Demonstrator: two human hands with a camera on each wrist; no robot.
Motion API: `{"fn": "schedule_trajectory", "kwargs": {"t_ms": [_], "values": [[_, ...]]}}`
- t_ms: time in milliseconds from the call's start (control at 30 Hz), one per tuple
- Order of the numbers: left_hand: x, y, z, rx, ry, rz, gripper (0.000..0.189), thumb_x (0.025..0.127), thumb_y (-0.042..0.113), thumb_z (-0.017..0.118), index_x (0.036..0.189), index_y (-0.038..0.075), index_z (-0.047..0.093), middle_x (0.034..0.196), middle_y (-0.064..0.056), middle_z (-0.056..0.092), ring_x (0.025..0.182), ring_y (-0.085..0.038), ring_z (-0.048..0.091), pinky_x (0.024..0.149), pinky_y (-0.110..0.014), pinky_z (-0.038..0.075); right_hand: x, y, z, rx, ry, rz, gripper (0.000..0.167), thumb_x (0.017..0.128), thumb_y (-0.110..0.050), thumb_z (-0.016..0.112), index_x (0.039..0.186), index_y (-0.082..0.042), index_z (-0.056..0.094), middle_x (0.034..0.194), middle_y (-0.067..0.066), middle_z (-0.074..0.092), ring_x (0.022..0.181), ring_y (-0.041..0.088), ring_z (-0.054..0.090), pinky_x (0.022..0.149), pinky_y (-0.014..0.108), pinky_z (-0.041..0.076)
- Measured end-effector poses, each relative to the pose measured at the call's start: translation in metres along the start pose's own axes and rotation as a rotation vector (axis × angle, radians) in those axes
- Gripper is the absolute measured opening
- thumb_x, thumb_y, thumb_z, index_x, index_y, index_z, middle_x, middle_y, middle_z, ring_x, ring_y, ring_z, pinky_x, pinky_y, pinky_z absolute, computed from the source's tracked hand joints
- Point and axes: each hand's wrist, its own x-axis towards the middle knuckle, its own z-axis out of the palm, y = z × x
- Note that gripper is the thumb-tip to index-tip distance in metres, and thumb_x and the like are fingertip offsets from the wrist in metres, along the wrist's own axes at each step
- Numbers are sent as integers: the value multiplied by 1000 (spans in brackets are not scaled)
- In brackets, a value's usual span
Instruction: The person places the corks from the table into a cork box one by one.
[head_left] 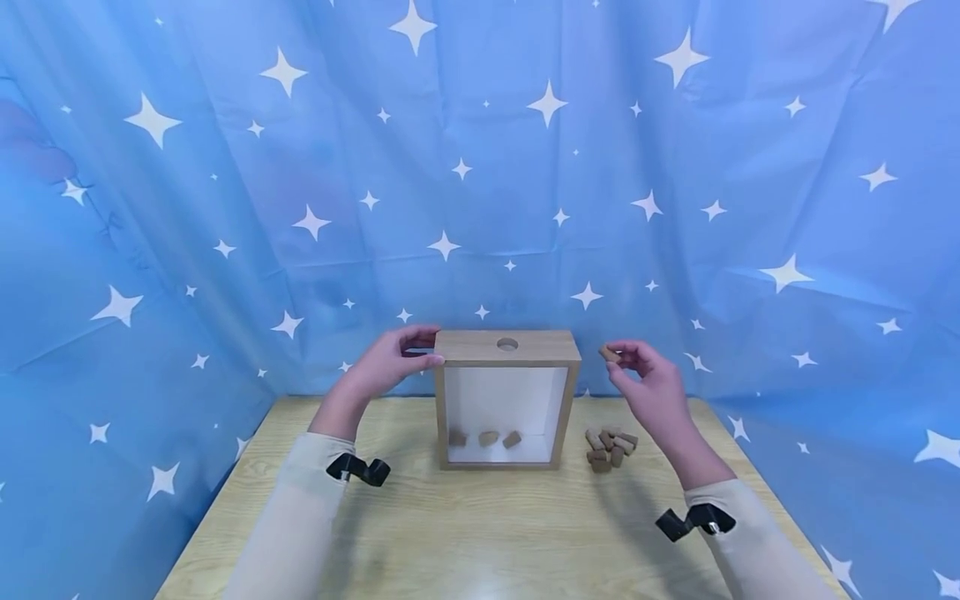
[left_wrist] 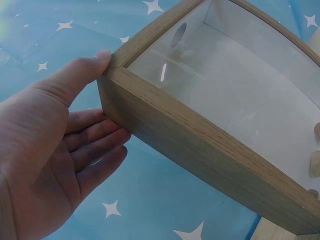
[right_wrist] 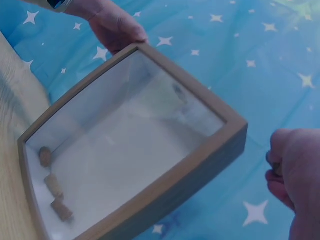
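Note:
A wooden shadow box (head_left: pixel 508 347) with a clear front and a round hole in its top stands upright on the table. Three corks (head_left: pixel 489 438) lie on its floor inside. My left hand (head_left: pixel 388 363) grips the box's upper left corner, its thumb at the front edge and its fingers toward the back, as the left wrist view shows. To the right of the box, about level with its top, my right hand (head_left: pixel 648 387) pinches a single cork (head_left: pixel 610 354) between thumb and fingers. In the right wrist view that cork is mostly hidden by the hand.
Several loose corks (head_left: pixel 617 450) lie in a heap on the pale wooden table (head_left: pixel 480 533), right of the box. A blue curtain (head_left: pixel 495 183) with white stars hangs behind the table and along both sides.

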Motion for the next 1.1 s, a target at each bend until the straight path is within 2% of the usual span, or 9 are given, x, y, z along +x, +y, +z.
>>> {"fn": "schedule_trajectory", "kwargs": {"t_ms": [300, 400, 633, 900, 1100], "values": [[-1, -2, 0, 11, 6, -3, 75, 100, 43, 85, 163, 16, 55, 159, -9, 60, 147, -34, 57, 116, -55, 52, 18, -19, 7, 45, -16, -80, 23, 105, -1, 74, 127, -4, 76, 118, 11, 79, 99, 3, 69, 87, 12, 55], [0, -2, 0, 12, 4, -2, 77, 99, 45, 86, 163, 15, 55, 159, -9, 61, 146, -34, 57, 116, -55, 52, 22, -24, 9, 46, -21, -82, 22, 104, -1, 75, 126, -5, 76, 117, 10, 79, 99, 5, 69, 86, 13, 55], [1, -4, 0, 4, 1, 14, 77, 100, 44, 85, 163, 14, 55, 159, -12, 60, 146, -36, 57, 117, -57, 51, 30, -32, 17, 61, -60, -61, 24, 103, -2, 77, 126, -7, 77, 115, 8, 79, 99, 10, 71, 94, 15, 53], [-1, -2, 1, 1, 4, 10, 74, 99, 41, 86, 162, 15, 57, 157, -10, 61, 146, -33, 58, 116, -55, 52, 38, -41, 26, 129, -111, -82, 26, 99, -3, 82, 124, -3, 76, 111, 13, 78, 96, 22, 74, 83, 19, 62], [0, -3, 1, -1, 1, 14, 73, 100, 41, 86, 162, 15, 56, 158, -11, 61, 146, -34, 58, 116, -55, 53, 43, -52, 32, 94, -139, -102, 27, 98, 3, 79, 124, -5, 78, 115, 8, 78, 99, 24, 76, 88, 18, 60]]}}
